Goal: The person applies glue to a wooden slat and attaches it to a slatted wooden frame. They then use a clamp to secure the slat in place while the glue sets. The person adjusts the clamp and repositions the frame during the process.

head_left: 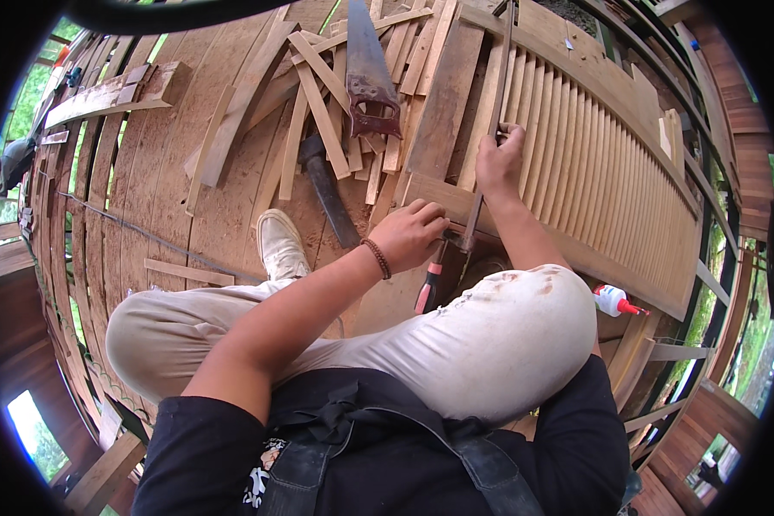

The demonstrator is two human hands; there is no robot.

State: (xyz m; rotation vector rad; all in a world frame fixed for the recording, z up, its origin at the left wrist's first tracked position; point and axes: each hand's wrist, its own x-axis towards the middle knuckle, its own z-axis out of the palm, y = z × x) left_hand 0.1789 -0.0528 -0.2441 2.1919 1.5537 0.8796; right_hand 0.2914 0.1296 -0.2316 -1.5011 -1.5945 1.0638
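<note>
A louvred wooden panel (589,146), with rows of slanted slats set in a frame, lies before me to the right. A long metal bar clamp (497,90) stretches along its left part, its jaw end near my knees and a pink and black handle (428,289) below the jaw. My right hand (500,159) is closed around the bar, fingers curled. My left hand (411,234) is at the jaw end, fingers bent and touching the clamp; its fingertips are partly hidden. The clamp's far end runs out of view at the top.
A handsaw (371,77) lies on a heap of thin wood strips (318,95). Beside it is a hammer (327,189) with a dark handle. A white glue bottle (611,300) with a red cap lies by my right knee. Loose boards (116,96) rest on the plank floor (159,189).
</note>
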